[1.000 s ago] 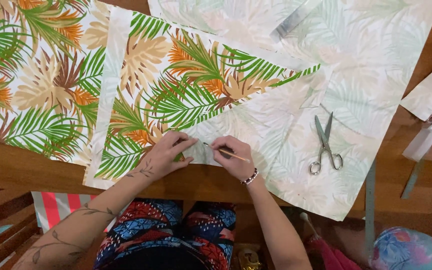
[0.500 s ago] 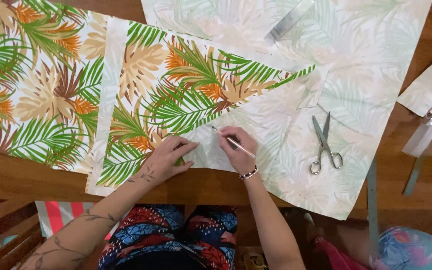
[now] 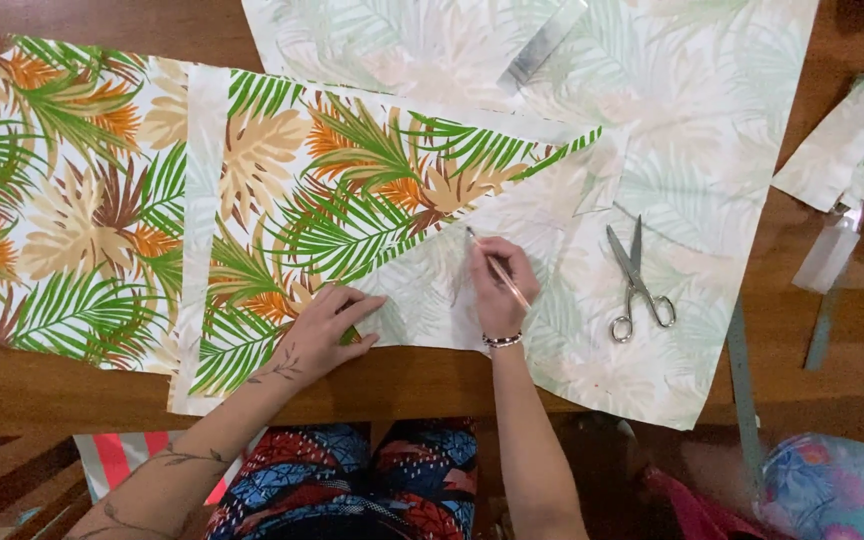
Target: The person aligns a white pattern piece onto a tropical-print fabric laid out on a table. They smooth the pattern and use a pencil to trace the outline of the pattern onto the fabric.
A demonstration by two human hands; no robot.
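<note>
The printed fabric (image 3: 282, 190) bore a tropical pattern of green palm fronds, orange leaves and tan and brown foliage on a cream ground. The reversed fabric (image 3: 672, 150) showed the same leaf pattern only as a washed-out, pale green and beige ghost on white. The desk (image 3: 62, 385) was warm brown wood. The scissors (image 3: 636, 280) were plain silver metal. The pencil (image 3: 497, 268) in the right hand (image 3: 500, 285) looked light tan. The bracelet (image 3: 502, 341) was dark-beaded with white.

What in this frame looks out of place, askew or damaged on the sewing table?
Nothing is damaged or spilled. The leaf-print fabric lies flat, one corner folded back to its pale underside. The left hand presses that fold; the right hand holds a pencil on it. The scissors rest shut on pale fabric, clear of both hands.
</note>
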